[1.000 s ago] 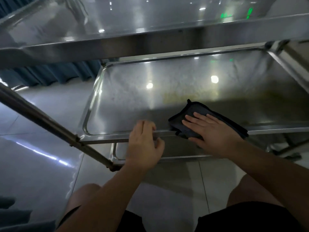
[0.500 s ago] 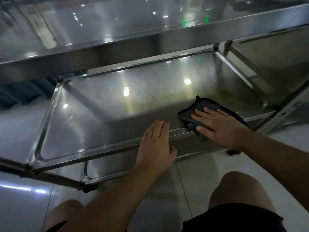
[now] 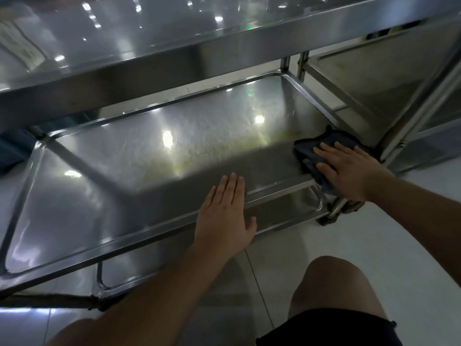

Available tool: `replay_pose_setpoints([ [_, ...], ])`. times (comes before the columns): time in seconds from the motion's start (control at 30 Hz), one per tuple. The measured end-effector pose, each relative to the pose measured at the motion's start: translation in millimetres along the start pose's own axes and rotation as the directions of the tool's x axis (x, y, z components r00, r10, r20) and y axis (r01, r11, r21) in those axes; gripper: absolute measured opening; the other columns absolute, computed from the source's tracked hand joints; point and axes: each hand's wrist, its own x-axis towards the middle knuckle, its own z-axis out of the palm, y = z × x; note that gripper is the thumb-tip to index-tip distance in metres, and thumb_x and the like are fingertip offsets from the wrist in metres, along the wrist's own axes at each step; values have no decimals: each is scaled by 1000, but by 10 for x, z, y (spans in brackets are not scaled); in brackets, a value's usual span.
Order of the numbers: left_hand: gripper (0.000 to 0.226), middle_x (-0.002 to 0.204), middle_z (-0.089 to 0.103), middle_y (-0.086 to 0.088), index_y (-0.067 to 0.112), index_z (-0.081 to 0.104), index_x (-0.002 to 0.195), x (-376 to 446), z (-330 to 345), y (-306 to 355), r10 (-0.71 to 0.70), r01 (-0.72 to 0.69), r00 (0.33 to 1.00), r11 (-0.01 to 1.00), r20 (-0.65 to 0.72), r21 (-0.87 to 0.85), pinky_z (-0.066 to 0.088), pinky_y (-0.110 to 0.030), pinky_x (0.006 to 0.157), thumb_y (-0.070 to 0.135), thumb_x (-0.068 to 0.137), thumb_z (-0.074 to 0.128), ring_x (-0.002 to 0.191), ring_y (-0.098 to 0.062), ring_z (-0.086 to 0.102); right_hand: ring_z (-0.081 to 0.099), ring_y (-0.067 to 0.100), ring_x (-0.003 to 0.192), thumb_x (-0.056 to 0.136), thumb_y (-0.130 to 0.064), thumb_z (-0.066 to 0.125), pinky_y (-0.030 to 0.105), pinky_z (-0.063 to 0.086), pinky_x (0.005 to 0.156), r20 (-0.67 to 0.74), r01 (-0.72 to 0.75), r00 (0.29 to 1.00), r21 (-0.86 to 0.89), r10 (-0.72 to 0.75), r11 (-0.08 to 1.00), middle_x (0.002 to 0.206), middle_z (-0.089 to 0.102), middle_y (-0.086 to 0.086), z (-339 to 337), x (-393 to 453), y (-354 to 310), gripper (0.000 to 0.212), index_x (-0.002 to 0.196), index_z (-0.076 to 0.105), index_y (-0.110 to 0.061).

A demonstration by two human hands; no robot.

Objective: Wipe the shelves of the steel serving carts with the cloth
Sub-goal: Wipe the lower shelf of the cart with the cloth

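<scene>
The steel cart's middle shelf (image 3: 124, 171) fills the centre of the head view, a shallow tray with a raised rim and yellowish smears near its middle. A dark folded cloth (image 3: 309, 151) lies at the shelf's near right corner, draped over the front rim. My right hand (image 3: 349, 171) presses flat on the cloth, fingers spread. My left hand (image 3: 224, 216) rests flat on the front rim, fingers together, holding nothing. The top shelf (image 3: 149, 58) overhangs above.
A lower shelf (image 3: 287, 208) shows beneath the front rim. A second steel cart (image 3: 374, 78) stands close at the right, its leg (image 3: 409, 126) beside the cloth. A caster (image 3: 334, 216) sits below the right corner. My bare knees are over the tiled floor (image 3: 374, 233).
My right hand has slid the cloth rightward along the front of the shelf to its right corner. My left hand stayed on the front rim and flattened out. The view shifted.
</scene>
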Motion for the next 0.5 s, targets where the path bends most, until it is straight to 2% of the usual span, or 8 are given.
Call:
replay_pose_setpoints([
  [0.1,93,177,-7,-6,15,-5,168,1,12,-17,12,-12,1000,1000,-6,9,-3,-38,131,61,99,38,163,-20,-7,1,16,159,93,-67,-1,44,5,127,37,-67,997,-14,67,998,171,-1,-16,-3,112,95,76,164,2,-38],
  [0.2,97,177,-7,-6,15,-5,168,-2,25,-35,22,-22,1000,1000,1,15,-4,-37,130,62,98,40,163,-20,-7,1,24,159,101,-61,4,48,6,126,55,-153,987,-11,154,988,173,-3,-8,-11,373,54,70,165,2,-31],
  [0.33,98,177,-7,-6,15,-5,168,4,43,-41,20,-20,1000,999,2,32,-6,-36,128,64,96,40,162,-20,-8,-1,26,159,105,-56,13,50,2,127,26,-174,985,71,172,982,173,-1,-6,-88,815,-153,66,165,7,-29],
  [0.4,99,177,-6,-5,15,-3,168,12,60,-27,11,-11,1000,999,4,35,-8,-36,127,65,95,39,162,-19,-7,0,26,159,107,-53,19,49,3,127,3,-88,996,83,88,993,173,2,-5,-136,954,-418,64,165,11,-28],
  [0.5,101,177,3,-7,13,7,169,13,66,-21,-9,9,1000,997,3,73,-6,-36,126,66,92,44,163,-21,2,4,22,159,106,-56,25,45,7,125,-21,218,976,53,-217,975,172,6,-7,-44,850,-939,64,164,17,-29],
])
